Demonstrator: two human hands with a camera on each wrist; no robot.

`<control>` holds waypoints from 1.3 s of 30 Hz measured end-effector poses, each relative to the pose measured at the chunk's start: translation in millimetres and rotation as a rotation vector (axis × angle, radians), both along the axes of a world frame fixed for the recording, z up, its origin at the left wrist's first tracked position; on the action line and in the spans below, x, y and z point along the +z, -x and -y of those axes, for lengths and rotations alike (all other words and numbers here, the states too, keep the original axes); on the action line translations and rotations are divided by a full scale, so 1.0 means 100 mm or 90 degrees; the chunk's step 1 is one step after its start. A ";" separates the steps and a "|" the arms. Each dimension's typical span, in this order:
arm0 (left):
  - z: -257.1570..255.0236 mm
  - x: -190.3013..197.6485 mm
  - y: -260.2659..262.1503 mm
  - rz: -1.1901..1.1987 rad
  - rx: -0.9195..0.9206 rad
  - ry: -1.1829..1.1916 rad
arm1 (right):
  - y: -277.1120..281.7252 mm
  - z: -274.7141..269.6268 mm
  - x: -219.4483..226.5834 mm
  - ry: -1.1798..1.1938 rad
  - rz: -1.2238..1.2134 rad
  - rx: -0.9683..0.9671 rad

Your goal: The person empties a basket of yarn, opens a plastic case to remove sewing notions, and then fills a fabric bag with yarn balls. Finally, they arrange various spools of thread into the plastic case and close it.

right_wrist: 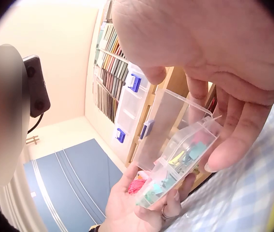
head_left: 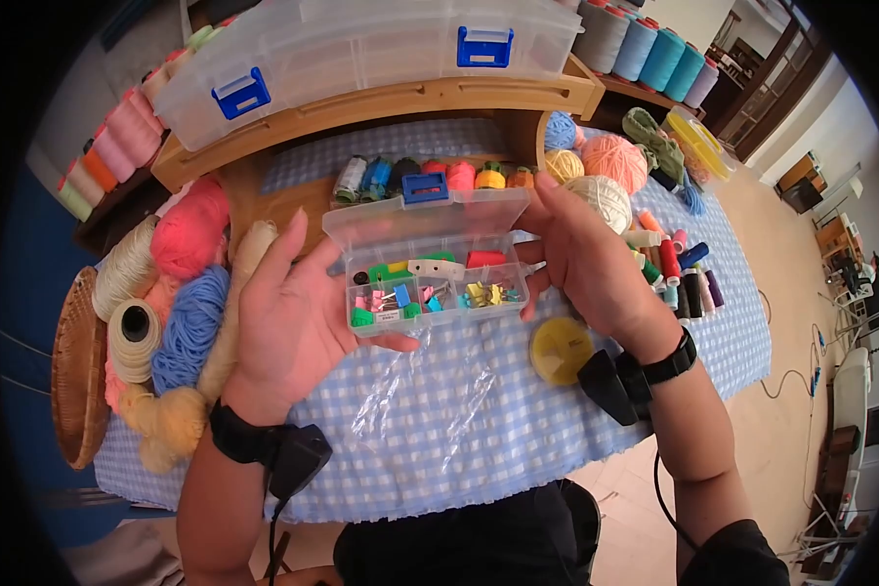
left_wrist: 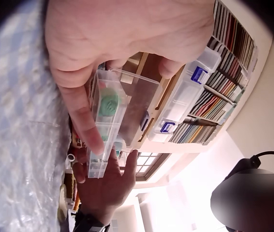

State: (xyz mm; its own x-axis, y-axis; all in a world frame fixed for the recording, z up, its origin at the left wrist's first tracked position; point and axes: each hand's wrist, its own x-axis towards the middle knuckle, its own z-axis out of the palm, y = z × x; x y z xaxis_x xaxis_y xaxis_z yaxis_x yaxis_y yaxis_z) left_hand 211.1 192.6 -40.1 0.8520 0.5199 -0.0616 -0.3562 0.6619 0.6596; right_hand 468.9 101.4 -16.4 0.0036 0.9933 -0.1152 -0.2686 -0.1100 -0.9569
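A small clear plastic box [head_left: 438, 283] is held up above the checked cloth, its lid raised and its blue latch [head_left: 426, 188] at the top edge. Colourful binder clips [head_left: 491, 294] and green, yellow and red items lie in its compartments. My left hand [head_left: 288, 322] grips the box's left end, some fingers beneath it. At the right end, my right hand [head_left: 596, 269] holds it with the fingers around the side. The left wrist view shows the left hand [left_wrist: 122, 43] over one end of the box [left_wrist: 109, 108]; the right wrist view shows the right hand [right_wrist: 214, 63] at the other end.
A wooden shelf [head_left: 381, 103] with a large clear case [head_left: 361, 59] stands behind. Yarn and a wicker basket [head_left: 76, 366] are at left; yarn balls [head_left: 613, 164] and thread spools [head_left: 670, 262] at right. Clear plastic film [head_left: 425, 391] and a yellow round lid [head_left: 561, 351] lie on the cloth.
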 end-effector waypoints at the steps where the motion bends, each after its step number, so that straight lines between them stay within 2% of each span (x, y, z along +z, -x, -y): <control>1: 0.00 -0.01 -0.01 0.004 0.000 -0.005 | -0.01 0.00 -0.01 0.002 0.039 -0.002; 6: -0.01 -0.07 0.02 -0.032 0.017 -0.042 | -0.04 0.02 -0.05 -0.024 0.135 0.036; 8: -0.01 -0.06 0.03 -0.035 0.030 -0.076 | -0.06 0.01 -0.04 -0.070 0.188 0.091; 15: 0.04 -0.02 0.02 -0.150 0.055 -0.133 | -0.01 0.03 -0.04 -0.061 0.134 0.088; 21: 0.08 0.01 -0.02 -0.191 0.065 -0.194 | 0.08 0.03 -0.07 -0.062 0.166 0.060; 23: 0.10 0.03 -0.02 -0.212 0.053 -0.210 | 0.11 0.04 -0.09 -0.066 0.213 0.097; 26: 0.11 0.01 -0.02 -0.211 0.045 -0.234 | 0.11 0.03 -0.14 -0.096 0.237 0.089; 32: 0.13 0.09 -0.04 -0.248 0.010 -0.119 | 0.08 0.04 -0.09 -0.001 0.164 0.104; 39: 0.09 0.11 0.00 -0.279 -0.006 -0.108 | 0.11 0.06 0.04 0.059 0.117 0.093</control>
